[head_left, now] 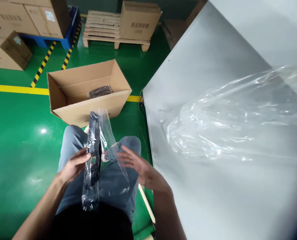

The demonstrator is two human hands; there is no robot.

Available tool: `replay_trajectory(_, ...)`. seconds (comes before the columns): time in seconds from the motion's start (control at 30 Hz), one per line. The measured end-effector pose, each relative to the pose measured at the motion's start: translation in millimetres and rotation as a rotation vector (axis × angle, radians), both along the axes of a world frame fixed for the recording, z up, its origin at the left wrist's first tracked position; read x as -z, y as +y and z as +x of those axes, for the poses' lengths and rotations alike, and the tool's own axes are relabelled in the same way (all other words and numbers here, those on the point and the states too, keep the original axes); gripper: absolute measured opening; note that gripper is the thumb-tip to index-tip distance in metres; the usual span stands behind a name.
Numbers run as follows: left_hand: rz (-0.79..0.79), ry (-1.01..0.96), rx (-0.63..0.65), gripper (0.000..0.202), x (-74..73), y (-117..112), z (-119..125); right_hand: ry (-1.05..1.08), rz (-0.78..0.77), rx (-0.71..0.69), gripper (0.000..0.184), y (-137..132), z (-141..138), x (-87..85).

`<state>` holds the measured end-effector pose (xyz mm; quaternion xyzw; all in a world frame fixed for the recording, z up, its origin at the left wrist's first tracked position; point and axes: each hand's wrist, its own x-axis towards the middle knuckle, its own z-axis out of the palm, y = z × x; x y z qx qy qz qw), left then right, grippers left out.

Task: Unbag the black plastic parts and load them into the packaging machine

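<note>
A long black plastic part stands on edge above my lap, inside a clear plastic bag whose loose side spreads to the right. My left hand grips the bagged part at about its middle, thumb on the near face. Its other fingers are partly hidden behind the part. To the right, my right hand is open with fingers stretched out, close to the loose film; whether it touches the film I cannot tell. Past my knees stands an open cardboard box with dark wrapped pieces inside.
On my right, a pale grey surface carries a large clear plastic sheet. Ahead, a wooden pallet holds a closed carton. Stacked cartons rest on a blue pallet at the far left. Yellow tape crosses the green floor.
</note>
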<state>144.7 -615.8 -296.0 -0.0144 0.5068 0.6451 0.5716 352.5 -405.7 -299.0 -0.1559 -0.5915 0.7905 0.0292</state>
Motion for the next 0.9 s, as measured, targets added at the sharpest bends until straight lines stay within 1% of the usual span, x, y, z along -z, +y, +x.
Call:
replay_trajectory(0.03, 0.018, 0.001, 0.018, 0.053, 0.6, -0.1, 3.2, -0.009, -0.032, 0.052, 0.100, -1.7, -8.7, -1.9)
replay_trajectory(0.1, 0.032, -0.035, 0.048, 0.053, 0.9, 0.7, 10.2, -0.085, -0.055, 0.213, 0.078, -8.5, -28.8, -6.9)
replay_trajectory(0.17, 0.008, -0.093, 0.066, 0.055, 0.6, 3.2, 17.9, -0.163, -0.031, 0.363, 0.058, -17.7, -48.0, -11.0)
replay_trajectory(0.2, -0.022, -0.117, 0.076, 0.059, 0.4, 4.9, 21.7, -0.185, -0.013, 0.411, 0.053, -22.3, -55.5, -12.1)
replay_trajectory(0.27, -0.136, -0.130, 0.078, 0.071, -0.2, 8.8, 28.3, -0.205, 0.011, 0.483, 0.052, -29.9, -64.5, -12.3)
replay_trajectory(0.33, -0.242, -0.126, 0.058, 0.081, -1.2, 11.7, 32.2, -0.202, 0.033, 0.558, 0.052, -34.3, -65.5, -10.7)
replay_trajectory(0.37, -0.248, -0.132, 0.035, 0.083, -1.9, 12.3, 32.8, -0.195, 0.044, 0.593, 0.051, -35.2, -63.8, -9.5)
replay_trajectory(0.4, -0.219, -0.151, 0.005, 0.083, -2.8, 12.1, 32.4, -0.185, 0.054, 0.621, 0.050, -35.5, -61.2, -8.3)
replay_trajectory(0.47, -0.110, -0.203, -0.057, 0.078, -4.4, 10.1, 29.5, -0.167, 0.056, 0.656, 0.048, -34.8, -55.2, -5.9)
replay_trajectory(0.53, -0.062, -0.235, -0.082, 0.070, -5.1, 7.1, 25.4, -0.149, 0.023, 0.694, 0.048, -33.9, -50.2, -3.3)
replay_trajectory(0.6, -0.080, -0.268, -0.037, 0.066, -4.4, 4.9, 22.1, -0.122, -0.022, 0.732, 0.049, -33.7, -46.7, -1.0)
replay_trajectory(0.7, -0.059, -0.284, 0.032, 0.077, -2.1, 4.9, 20.9, -0.081, -0.066, 0.746, 0.046, -33.4, -42.5, -0.3)
replay_trajectory(0.77, -0.031, -0.224, 0.027, 0.082, -0.7, 6.4, 21.9, -0.075, -0.072, 0.727, 0.044, -31.9, -38.5, -3.2)
replay_trajectory(0.83, -0.050, -0.126, 0.008, 0.078, 0.6, 7.8, 22.6, -0.067, -0.058, 0.727, 0.042, -29.1, -33.4, -8.3)
replay_trajectory(0.9, -0.116, -0.036, -0.011, 0.071, 2.1, 8.2, 22.1, -0.051, -0.024, 0.744, 0.039, -25.6, -28.1, -13.7)
